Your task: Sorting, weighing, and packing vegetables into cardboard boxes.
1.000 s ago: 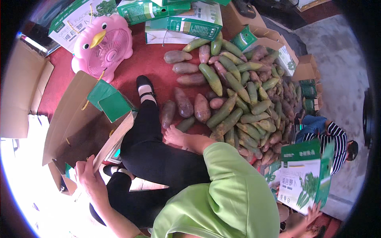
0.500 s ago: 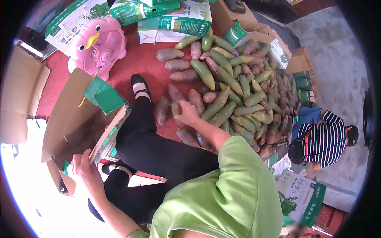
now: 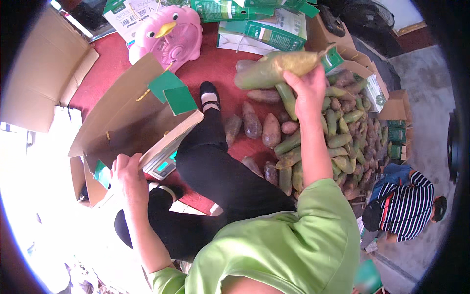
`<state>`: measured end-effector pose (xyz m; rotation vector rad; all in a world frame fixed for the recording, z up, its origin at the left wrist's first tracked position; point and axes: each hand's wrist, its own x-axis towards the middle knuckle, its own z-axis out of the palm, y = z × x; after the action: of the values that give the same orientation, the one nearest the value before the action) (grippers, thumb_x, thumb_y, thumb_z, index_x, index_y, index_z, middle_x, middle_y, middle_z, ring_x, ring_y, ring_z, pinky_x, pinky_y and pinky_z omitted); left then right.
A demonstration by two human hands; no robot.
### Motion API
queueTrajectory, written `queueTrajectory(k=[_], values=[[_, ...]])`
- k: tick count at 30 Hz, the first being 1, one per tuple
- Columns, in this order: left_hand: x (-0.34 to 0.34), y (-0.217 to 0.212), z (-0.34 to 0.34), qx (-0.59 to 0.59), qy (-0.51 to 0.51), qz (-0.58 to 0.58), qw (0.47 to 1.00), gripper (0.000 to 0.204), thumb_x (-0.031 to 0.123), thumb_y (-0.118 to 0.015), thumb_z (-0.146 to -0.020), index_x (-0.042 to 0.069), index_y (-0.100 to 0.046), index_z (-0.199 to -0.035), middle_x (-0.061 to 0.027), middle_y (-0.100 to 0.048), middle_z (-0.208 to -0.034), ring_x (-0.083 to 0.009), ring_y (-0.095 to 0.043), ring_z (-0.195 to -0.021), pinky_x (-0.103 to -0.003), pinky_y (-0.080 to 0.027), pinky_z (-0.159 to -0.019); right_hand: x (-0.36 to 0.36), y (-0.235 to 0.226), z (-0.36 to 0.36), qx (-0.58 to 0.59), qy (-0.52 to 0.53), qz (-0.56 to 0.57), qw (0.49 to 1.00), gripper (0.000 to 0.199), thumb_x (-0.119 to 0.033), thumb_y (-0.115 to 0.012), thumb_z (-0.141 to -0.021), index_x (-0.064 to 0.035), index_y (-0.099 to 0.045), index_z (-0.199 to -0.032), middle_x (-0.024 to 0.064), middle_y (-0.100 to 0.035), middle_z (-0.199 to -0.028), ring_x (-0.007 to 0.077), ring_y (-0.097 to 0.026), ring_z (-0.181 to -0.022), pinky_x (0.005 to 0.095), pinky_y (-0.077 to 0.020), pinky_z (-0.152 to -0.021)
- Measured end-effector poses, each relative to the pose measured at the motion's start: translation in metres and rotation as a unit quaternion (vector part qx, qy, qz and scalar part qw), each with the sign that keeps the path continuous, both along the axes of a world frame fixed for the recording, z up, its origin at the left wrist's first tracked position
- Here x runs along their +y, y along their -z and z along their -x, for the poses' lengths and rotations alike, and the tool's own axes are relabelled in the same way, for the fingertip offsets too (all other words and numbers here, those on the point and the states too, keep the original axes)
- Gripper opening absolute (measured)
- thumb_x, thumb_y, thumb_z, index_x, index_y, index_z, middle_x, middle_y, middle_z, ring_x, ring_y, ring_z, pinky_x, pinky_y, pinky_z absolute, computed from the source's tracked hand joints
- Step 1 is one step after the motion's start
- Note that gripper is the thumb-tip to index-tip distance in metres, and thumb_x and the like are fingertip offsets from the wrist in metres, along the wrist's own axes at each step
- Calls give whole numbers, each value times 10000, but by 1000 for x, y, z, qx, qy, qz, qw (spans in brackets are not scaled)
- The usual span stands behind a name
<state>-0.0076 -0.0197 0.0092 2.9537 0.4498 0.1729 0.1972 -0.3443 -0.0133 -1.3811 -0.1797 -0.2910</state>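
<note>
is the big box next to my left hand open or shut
Open: the cardboard box shows its brown interior near the left hand, with no closed lid across it.

1. Passage: red floor (image 3: 215, 68) between pink fan (image 3: 171, 49) and the green radish (image 3: 264, 71) in the right hand (image 3: 309, 90).
2. Obstruction: black-clad leg (image 3: 235, 181) lies between open carton (image 3: 115, 112) and radish pile (image 3: 339, 141).
3. Obstruction: green flaps (image 3: 178, 100) project at the carton's edge; left hand (image 3: 129, 179) occupies its near rim.
</note>
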Motion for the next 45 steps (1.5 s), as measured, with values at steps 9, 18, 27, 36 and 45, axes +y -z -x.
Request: queueTrajectory(k=[9, 18, 27, 36, 45], values=[[2, 0, 2, 2, 11, 2, 1000, 346, -72, -631, -655, 66, -679, -970, -89, -527, -846, -277, -535, -881, -396, -417, -799, 155, -74, 18, -159, -189, 41, 968, 530, -34, -775, -640, -43, -507, -1097, 110, -601, -1053, 247, -617, -969, 380, -498, -848], [1, 5, -1, 10, 5, 10, 1000, 354, -60, -596, -661, 67, -680, -981, -87, -540, -849, -284, -537, -876, -404, -411, -782, 263, -10, 62, -317, -168, 502, 787, 377, -218, -723, -685, -123, -588, -1025, 38, -596, -942, 220, -576, -891, 483, -366, -825], [5, 10, -3, -7, 40, -14, 999, 267, -43, -597, -729, 43, -680, -968, -101, -535, -824, -282, -552, -830, -401, -435, -743, 168, -24, 45, -266, -144, 234, 924, 365, -191, -762, -664, -97, -628, -991, 71, -640, -947, 247, -616, -906, 421, -446, -777], [10, 11, -7, -26, 57, -21, 998, 299, -92, -605, -687, 30, -697, -944, -90, -532, -786, -262, -568, -781, -369, -473, -690, -81, 119, 16, 168, 16, 430, 887, 286, -177, -669, -793, -51, -645, -1050, 141, -682, -938, 261, -664, -860, 348, -517, -788], [4, 3, -6, -32, 88, 35, 995, 300, -100, -635, -680, 25, -698, -945, -69, -516, -771, -210, -548, -744, -323, -454, -665, -204, 141, 84, 277, 113, 620, 725, 229, -214, -652, -791, -79, -656, -976, 148, -671, -918, 335, -631, -893, 415, -500, -775]])
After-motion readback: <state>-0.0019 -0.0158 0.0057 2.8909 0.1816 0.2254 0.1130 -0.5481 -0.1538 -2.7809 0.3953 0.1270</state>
